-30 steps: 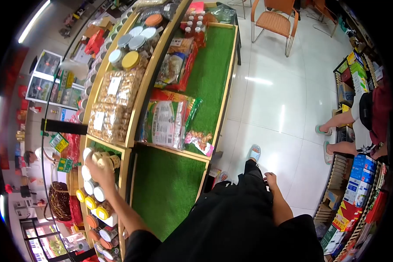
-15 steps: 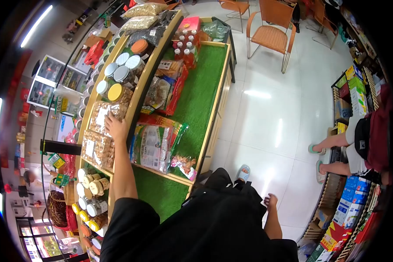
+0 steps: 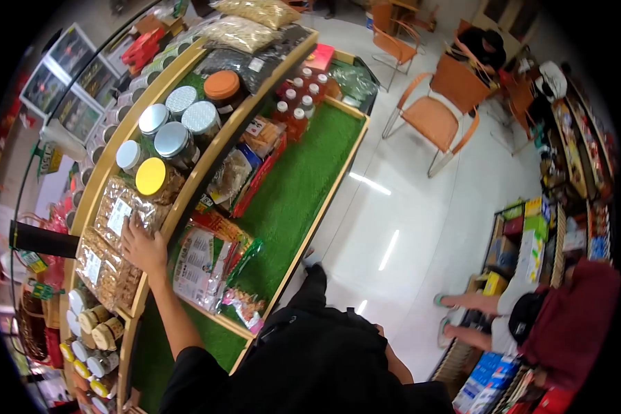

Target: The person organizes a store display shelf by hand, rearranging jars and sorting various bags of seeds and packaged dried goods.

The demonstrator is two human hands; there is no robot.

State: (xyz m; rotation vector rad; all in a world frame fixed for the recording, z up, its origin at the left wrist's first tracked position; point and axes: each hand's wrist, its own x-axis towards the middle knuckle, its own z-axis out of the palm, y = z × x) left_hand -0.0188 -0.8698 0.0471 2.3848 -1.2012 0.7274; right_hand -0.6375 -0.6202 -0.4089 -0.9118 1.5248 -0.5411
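Observation:
My left hand [image 3: 143,246] lies on a clear plastic bag of brown dried goods [image 3: 110,200] on the upper shelf, fingers spread and touching the bag. A second similar bag [image 3: 102,272] sits just nearer to me, below the hand. Beyond the hand stands a yellow-lidded jar [image 3: 152,177], with several silver-lidded jars [image 3: 172,140] past it. My right forearm [image 3: 397,366] hangs at my side; its hand is mostly hidden by my black clothing, so the fingers do not show clearly.
The lower shelf [image 3: 290,183] has green matting, packaged foods [image 3: 201,265] and bottles of red drink [image 3: 297,121]. Smaller jars [image 3: 93,331] stand at lower left. A brown chair [image 3: 438,114] is on the white floor. Another person in dark red [image 3: 569,331] stands by the right-hand shelves.
The view has shifted, so the shelf appears further left and larger. My left hand stays on the bags. My right hand, visible before, is now mostly hidden beside my body.

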